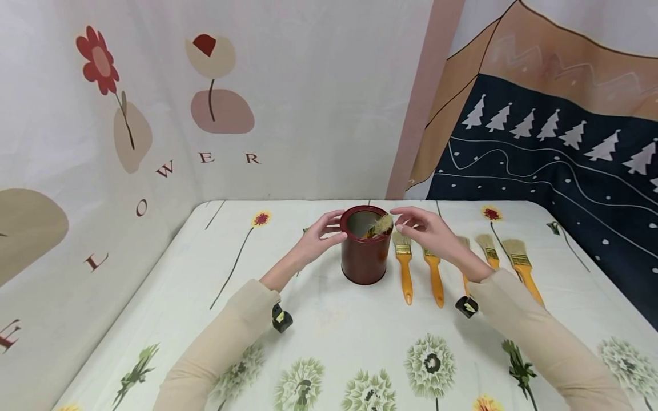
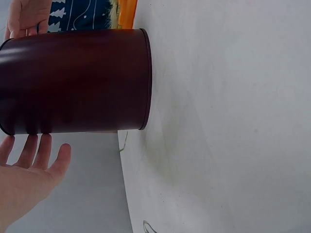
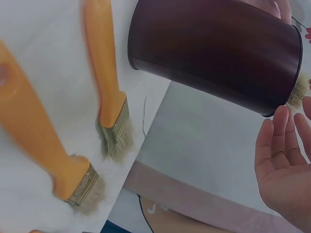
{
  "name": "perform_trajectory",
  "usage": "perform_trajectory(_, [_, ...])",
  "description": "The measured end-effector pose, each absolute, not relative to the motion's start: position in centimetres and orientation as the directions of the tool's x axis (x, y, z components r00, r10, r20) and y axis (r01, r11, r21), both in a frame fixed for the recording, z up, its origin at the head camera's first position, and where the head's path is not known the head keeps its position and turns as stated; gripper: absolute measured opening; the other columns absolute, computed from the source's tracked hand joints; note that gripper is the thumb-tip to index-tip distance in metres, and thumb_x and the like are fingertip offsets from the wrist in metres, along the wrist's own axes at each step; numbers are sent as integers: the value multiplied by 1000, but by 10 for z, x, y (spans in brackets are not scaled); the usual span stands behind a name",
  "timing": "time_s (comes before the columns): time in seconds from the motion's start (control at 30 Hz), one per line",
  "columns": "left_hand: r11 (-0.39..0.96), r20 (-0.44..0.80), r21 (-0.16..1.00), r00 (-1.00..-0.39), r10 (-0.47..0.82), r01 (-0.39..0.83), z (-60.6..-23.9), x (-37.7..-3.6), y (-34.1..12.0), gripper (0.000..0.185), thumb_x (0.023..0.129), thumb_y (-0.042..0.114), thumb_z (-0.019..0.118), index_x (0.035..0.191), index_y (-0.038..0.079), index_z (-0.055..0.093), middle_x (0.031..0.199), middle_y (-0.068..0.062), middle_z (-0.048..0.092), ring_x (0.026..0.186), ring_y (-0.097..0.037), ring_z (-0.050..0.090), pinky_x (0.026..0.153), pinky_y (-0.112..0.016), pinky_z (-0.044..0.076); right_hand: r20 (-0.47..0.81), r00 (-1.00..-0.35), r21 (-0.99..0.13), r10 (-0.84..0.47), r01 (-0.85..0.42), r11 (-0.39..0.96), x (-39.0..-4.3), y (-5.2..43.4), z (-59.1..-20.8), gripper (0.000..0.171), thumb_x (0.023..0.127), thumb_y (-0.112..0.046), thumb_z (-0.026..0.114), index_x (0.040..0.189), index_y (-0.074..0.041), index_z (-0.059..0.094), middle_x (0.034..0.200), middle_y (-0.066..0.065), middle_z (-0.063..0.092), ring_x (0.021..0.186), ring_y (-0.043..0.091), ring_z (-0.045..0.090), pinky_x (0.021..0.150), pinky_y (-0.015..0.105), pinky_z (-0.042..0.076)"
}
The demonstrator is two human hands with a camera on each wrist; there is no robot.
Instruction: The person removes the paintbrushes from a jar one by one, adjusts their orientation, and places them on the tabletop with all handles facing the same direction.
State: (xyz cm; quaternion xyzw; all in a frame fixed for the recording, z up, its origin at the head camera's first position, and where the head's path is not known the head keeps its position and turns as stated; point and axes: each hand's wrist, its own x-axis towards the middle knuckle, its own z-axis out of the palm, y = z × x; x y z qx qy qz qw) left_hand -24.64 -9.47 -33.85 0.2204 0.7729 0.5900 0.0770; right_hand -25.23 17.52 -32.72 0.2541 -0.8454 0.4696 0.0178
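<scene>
A dark red can [image 1: 365, 260] stands upright on the table, its top uncovered. Inside it leans a paintbrush, whose pale bristles [image 1: 383, 224] poke out over the right part of the rim; most of its handle is hidden. My left hand [image 1: 319, 237] touches the can's left side near the top with its fingertips, the fingers fairly straight. On the other side, my right hand [image 1: 424, 228] is beside the rim and the bristles, its fingers [image 3: 278, 131] loosely extended and holding nothing. In the right wrist view, the fingertips lie close to the can's rim.
Several paintbrushes with orange handles lie in a row right of the can, bristles away from me; the closest is a narrow paintbrush [image 1: 405, 274], the farthest a wide paintbrush [image 1: 521, 260]. A flower-patterned cloth [image 1: 329, 319] covers the table. Printed curtains [image 1: 319, 103] hang behind.
</scene>
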Motion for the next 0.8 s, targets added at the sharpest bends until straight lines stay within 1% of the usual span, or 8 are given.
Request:
perform_trajectory(0.23, [201, 141, 948, -891, 432, 248, -338, -246, -95, 54, 88, 14, 56, 135, 6, 32, 129, -16, 39, 115, -28, 39, 91, -37, 38, 282, -858, -787, -430, -463, 407, -240, 162, -307, 31, 88, -2, 51, 118, 5, 50, 89, 15, 54, 78, 27, 49, 63, 22, 43])
perform_trajectory(0.33, [200, 146, 947, -891, 429, 251, -338, -246, -94, 53, 88, 13, 56, 135, 6, 32, 129, -16, 39, 115, -28, 39, 91, -37, 37, 294, -850, -776, -437, -479, 410, -241, 160, -307, 29, 87, -1, 51, 116, 5, 52, 87, 14, 53, 76, 26, 48, 61, 22, 42])
perform_trajectory(0.6, [193, 147, 948, -888, 435, 252, -338, -246, -95, 54, 88, 12, 56, 135, 5, 31, 129, -17, 39, 116, -28, 39, 92, -37, 37, 291, -865, -767, -409, -466, 441, -262, 166, -329, 24, 88, -12, 55, 110, -2, 58, 90, 8, 56, 77, 20, 49, 65, 24, 44])
perform_trajectory(0.7, [190, 147, 949, -888, 436, 251, -338, -246, -95, 54, 88, 12, 56, 135, 5, 31, 129, -17, 39, 116, -28, 39, 91, -37, 38, 294, -868, -772, -400, -462, 436, -264, 166, -332, 22, 88, -12, 55, 107, -3, 59, 92, 8, 57, 77, 21, 49, 65, 25, 44])
perform_trajectory(0.8, [188, 148, 950, -888, 436, 251, -338, -247, -95, 53, 87, 12, 56, 135, 5, 32, 129, -16, 39, 116, -28, 39, 91, -36, 38, 295, -874, -774, -387, -456, 440, -264, 165, -331, 20, 88, -11, 55, 105, -3, 60, 92, 7, 58, 77, 21, 50, 64, 24, 44])
